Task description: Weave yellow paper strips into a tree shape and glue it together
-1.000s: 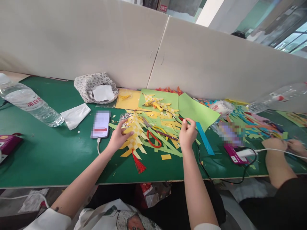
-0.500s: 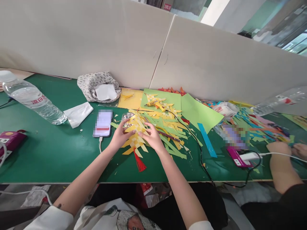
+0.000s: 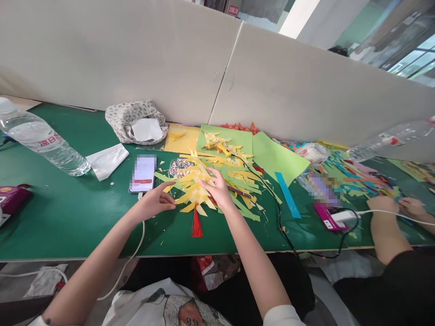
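Note:
A yellow-and-cream woven paper ornament (image 3: 198,192) has loose strip ends sticking out round it and a red tassel (image 3: 196,225) hanging toward me. My right hand (image 3: 219,189) grips its right side, thumb on the weave and the other fingers partly hidden. At its left, my left hand (image 3: 154,202) has its fingertips on the end of a yellow strip (image 3: 182,196) of the ornament. Just behind lies a clear bag of small shiny bits (image 3: 181,168). Green and yellow paper strips (image 3: 246,183) are heaped under and beside the ornament.
A yellow glue gun (image 3: 219,147) with a black cord lies behind the heap. Left are a phone (image 3: 142,172) on a cable, white paper (image 3: 108,160), a cloth pouch (image 3: 136,120) and a water bottle (image 3: 47,140). A pink power strip (image 3: 328,218) and a co-worker's hands (image 3: 384,204) are right.
My left hand has moved left and down from the ornament's upper side to a strip end. The right hand keeps its hold. The ornament has turned, and its tassel hangs straighter.

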